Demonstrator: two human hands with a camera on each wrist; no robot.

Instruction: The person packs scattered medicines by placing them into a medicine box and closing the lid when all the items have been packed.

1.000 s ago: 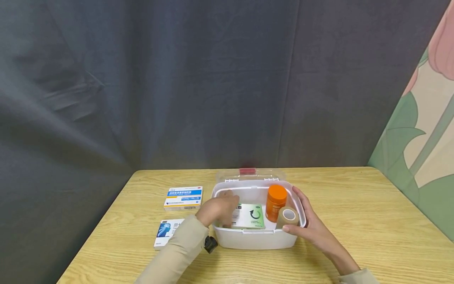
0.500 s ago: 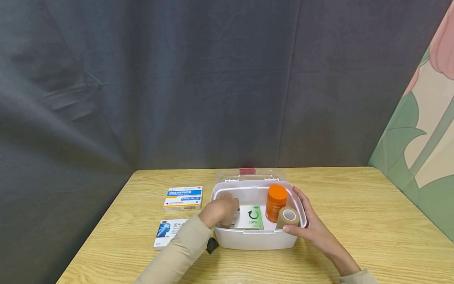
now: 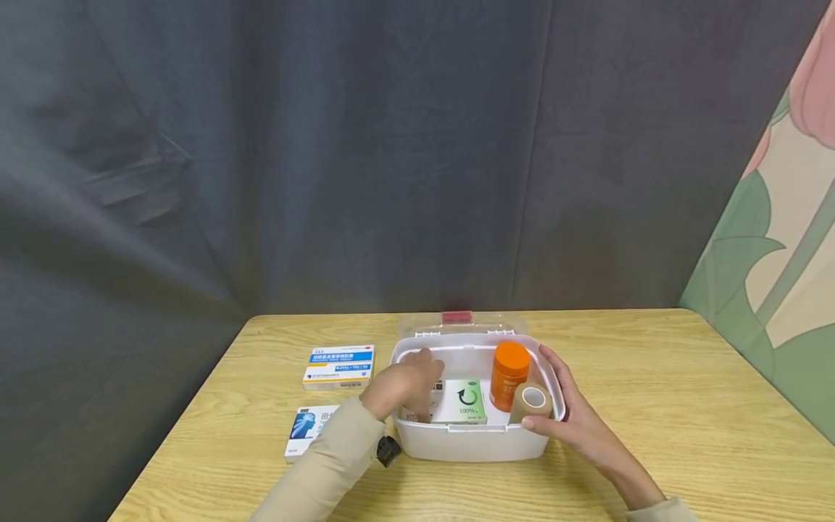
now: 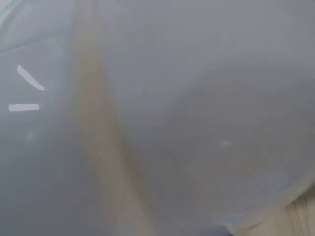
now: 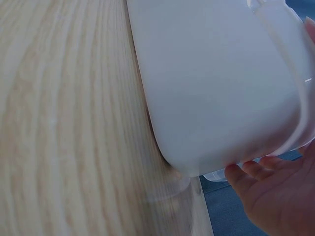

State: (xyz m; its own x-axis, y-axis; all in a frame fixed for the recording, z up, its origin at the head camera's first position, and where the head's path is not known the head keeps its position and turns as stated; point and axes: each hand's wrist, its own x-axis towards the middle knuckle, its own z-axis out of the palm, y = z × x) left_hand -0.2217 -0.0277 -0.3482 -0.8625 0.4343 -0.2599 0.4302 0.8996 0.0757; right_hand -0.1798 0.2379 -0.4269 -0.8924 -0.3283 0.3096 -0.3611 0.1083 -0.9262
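Observation:
In the head view, my left hand (image 3: 406, 386) reaches into the left end of an open white plastic storage box (image 3: 470, 444). It is at the left end of a green and white carton (image 3: 463, 402) and covers part of it. Whether the fingers grip that carton is hidden. My right hand (image 3: 574, 417) holds the storage box's right end, thumb over the front corner, fingers along the outer wall. By the thumb, inside the box, is a tan bandage roll (image 3: 531, 402), with an orange bottle (image 3: 509, 377) behind it. The left wrist view is blurred, mostly grey-white.
Two medicine cartons lie on the wooden table (image 3: 639, 391) left of the storage box: a blue and white one (image 3: 339, 365) farther back, and a white one (image 3: 304, 433) partly behind the left sleeve. The box's clear lid (image 3: 485, 321) hangs open behind it. A dark curtain borders the table.
The green and white carton has shifted slightly towards the front of the storage box. My left hand's fingers have moved a little over its left end. The right hand has kept its hold.

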